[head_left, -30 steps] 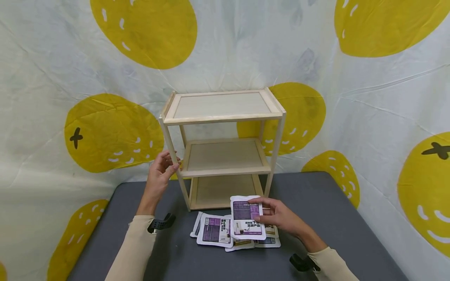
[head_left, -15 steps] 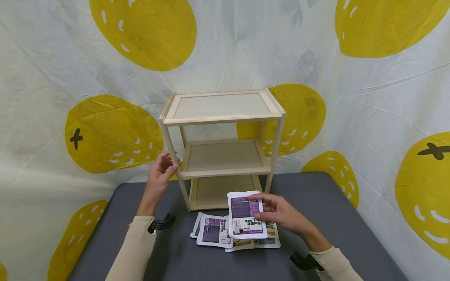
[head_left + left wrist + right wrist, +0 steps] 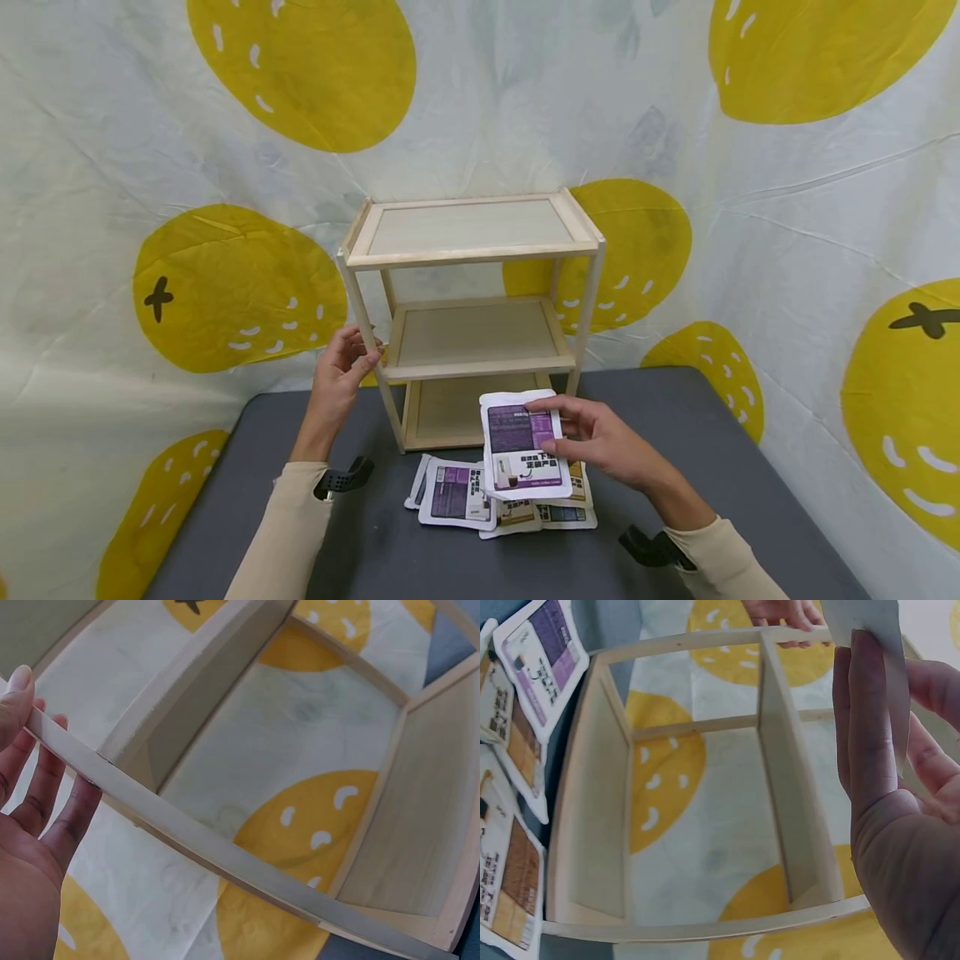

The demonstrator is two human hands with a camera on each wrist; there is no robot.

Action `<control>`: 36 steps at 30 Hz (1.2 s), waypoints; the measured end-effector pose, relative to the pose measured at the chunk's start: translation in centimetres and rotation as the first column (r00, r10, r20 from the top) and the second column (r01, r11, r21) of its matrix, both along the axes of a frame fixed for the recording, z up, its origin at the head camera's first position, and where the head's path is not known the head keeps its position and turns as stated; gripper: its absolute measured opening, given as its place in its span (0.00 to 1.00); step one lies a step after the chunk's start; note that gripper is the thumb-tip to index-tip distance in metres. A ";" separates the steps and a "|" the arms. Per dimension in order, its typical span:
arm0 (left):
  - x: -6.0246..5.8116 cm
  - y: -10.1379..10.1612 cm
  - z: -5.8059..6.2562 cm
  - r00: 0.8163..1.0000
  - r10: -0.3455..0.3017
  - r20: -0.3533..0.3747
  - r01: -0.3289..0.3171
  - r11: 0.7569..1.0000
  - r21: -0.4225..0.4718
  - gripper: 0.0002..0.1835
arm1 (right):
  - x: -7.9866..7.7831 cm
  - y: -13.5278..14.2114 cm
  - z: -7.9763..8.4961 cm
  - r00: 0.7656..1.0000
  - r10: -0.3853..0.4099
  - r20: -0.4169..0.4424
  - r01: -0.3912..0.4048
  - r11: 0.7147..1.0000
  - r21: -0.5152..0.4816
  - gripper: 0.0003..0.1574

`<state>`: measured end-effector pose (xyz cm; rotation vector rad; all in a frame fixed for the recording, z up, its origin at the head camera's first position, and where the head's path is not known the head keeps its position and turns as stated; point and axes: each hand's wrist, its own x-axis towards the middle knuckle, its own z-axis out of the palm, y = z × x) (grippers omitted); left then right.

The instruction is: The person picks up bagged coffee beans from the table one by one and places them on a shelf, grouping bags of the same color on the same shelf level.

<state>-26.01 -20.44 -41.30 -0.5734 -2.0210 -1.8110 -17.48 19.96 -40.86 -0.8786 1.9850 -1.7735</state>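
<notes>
My right hand (image 3: 607, 442) pinches a white and purple pouch (image 3: 517, 479) by its right side, thumb in front. The pouch is raised and overlaps other pouches (image 3: 455, 496) on the table. In the right wrist view the held pouch (image 3: 870, 619) appears nearly edge-on between thumb and fingers. My left hand (image 3: 341, 371) grips the left front post of a three-tier wooden shelf (image 3: 472, 367), near the middle tier. Seen from the left wrist, the thumb lies on one side of the post (image 3: 172, 810) and the fingers on the other.
The shelf stands on a dark grey table (image 3: 660, 467), close to a fabric backdrop (image 3: 480, 100) printed with yellow fruit. Several pouches lie overlapping in front of the shelf, some with brown panels (image 3: 517, 881).
My right hand has lifted the pouch up and slightly left, away from the pile. The left hand has kept its grip on the shelf post.
</notes>
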 end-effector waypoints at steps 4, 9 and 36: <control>0.0 0.1 0.0 1.000 0.001 0.005 -0.001 1.000 0.010 0.22 | 0.0 0.1 0.9 1.000 -0.003 -0.027 0.003 1.000 0.000 0.31; -0.1 0.1 0.0 1.000 -0.005 -0.005 0.005 1.000 0.006 0.22 | 0.0 0.5 1.9 0.999 -0.012 -0.043 0.012 1.000 -0.010 0.32; -0.2 0.0 -0.1 1.000 -0.005 -0.004 0.005 1.000 0.015 0.21 | -0.6 1.3 7.6 0.985 -0.056 -0.162 0.056 0.998 -0.005 0.33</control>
